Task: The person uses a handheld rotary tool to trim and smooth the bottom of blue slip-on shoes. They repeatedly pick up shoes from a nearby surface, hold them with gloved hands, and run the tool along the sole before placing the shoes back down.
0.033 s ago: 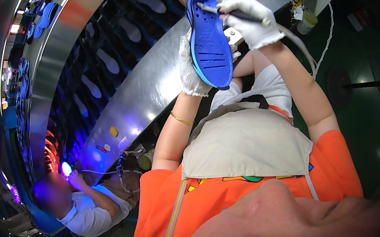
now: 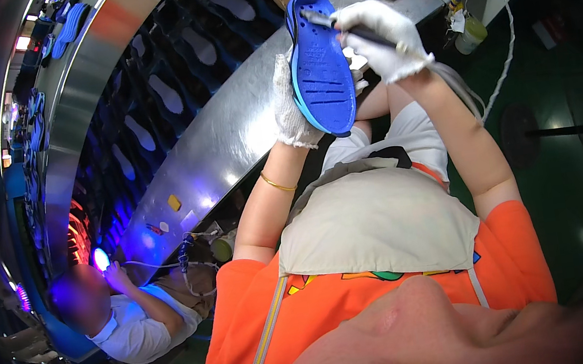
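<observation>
Blue shoe sole (image 2: 321,68) stands upright in front of the chest, gripped along its edge by the gloved left hand (image 2: 290,105). Gloved right hand (image 2: 379,38) is closed around a dark brush (image 2: 348,27), whose tip touches the sole's upper end, above the shiny metal bench (image 2: 226,132).

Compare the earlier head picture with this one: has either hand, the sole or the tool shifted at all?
Nothing visibly changed. The left hand still holds the blue shoe sole upright, and the right hand still keeps the dark pen-like tool against the sole's upper part.
</observation>
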Action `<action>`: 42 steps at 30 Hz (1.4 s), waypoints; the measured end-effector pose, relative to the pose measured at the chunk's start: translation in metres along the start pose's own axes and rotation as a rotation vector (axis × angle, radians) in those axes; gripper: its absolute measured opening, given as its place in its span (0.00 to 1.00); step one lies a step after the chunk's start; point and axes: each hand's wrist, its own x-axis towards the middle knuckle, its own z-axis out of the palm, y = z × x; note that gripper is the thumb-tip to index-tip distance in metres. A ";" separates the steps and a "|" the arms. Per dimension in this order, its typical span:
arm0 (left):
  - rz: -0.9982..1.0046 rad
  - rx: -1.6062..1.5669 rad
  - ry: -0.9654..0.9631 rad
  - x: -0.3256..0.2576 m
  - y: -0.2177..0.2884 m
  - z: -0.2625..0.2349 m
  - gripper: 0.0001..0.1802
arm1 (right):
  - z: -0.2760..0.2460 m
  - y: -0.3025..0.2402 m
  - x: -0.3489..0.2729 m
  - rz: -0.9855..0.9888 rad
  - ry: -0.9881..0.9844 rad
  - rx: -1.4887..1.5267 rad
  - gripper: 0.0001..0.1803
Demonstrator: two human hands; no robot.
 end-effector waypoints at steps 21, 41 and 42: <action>0.072 0.126 0.157 -0.006 0.030 -0.025 0.39 | -0.013 -0.046 -0.013 0.166 -0.327 0.325 0.11; 0.046 -0.007 0.195 -0.018 0.011 -0.032 0.42 | 0.025 -0.049 -0.035 -0.229 -0.370 -0.016 0.10; 0.045 -0.016 0.209 -0.018 0.010 -0.030 0.42 | 0.025 -0.050 -0.035 -0.221 -0.376 -0.019 0.10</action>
